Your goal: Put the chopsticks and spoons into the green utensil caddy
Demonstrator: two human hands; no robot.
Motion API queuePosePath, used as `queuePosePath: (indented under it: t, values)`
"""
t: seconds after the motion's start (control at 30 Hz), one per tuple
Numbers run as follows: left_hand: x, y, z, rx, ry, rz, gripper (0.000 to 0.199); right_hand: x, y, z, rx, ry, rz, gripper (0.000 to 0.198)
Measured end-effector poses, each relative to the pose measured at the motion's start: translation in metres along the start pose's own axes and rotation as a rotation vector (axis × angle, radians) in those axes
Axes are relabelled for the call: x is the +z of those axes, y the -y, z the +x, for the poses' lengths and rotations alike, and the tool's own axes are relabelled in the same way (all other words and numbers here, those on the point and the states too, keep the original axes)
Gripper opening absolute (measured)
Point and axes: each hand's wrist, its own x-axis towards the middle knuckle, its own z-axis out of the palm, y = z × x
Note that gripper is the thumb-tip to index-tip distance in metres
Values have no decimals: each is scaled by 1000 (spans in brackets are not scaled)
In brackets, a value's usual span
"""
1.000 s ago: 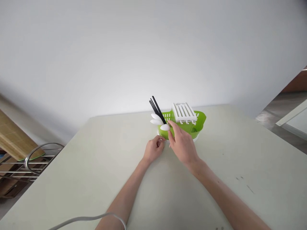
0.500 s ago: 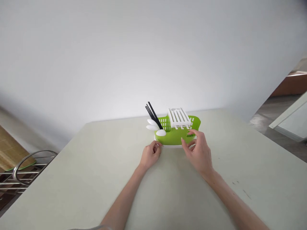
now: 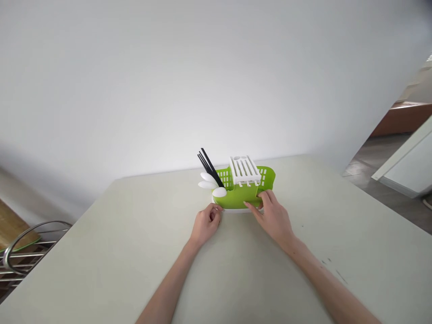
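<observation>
A green plastic cutlery basket (image 3: 240, 196) stands on a white drip tray (image 3: 236, 210) near the back of the table. Black chopsticks (image 3: 209, 167) and white spoons (image 3: 207, 184) lean out of its left end. A white slotted rack (image 3: 245, 169) with small hooks along its front sits across the middle. My left hand (image 3: 205, 223) is closed, its thumb and fingers pinching the tray's front left corner. With the thumb on the basket's front wall and the fingers at its lower right opening, my right hand (image 3: 275, 219) grips the basket. Those fingertips are partly hidden.
The pale table (image 3: 111, 243) meets a white wall (image 3: 202, 81) just behind the basket. At the lower left, beside the table, are a metal wire rack (image 3: 30, 256) and a wooden board (image 3: 15, 227). A white panel (image 3: 405, 166) stands on the floor at the right.
My right hand's fingers have closed from hovering apart in front of the basket onto its front and right opening. My left hand stays at the tray's corner. The view has shifted slightly.
</observation>
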Motion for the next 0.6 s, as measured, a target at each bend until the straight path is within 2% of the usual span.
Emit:
queuePosePath:
  t: [0.3,0.6]
  values:
    - [-6,2,-4,8,-3,-11,20,3,-9,6,-13,40,42,50]
    - [-25,27,-15,-7,17,-16,22,5,-35,12,43,49,22,50]
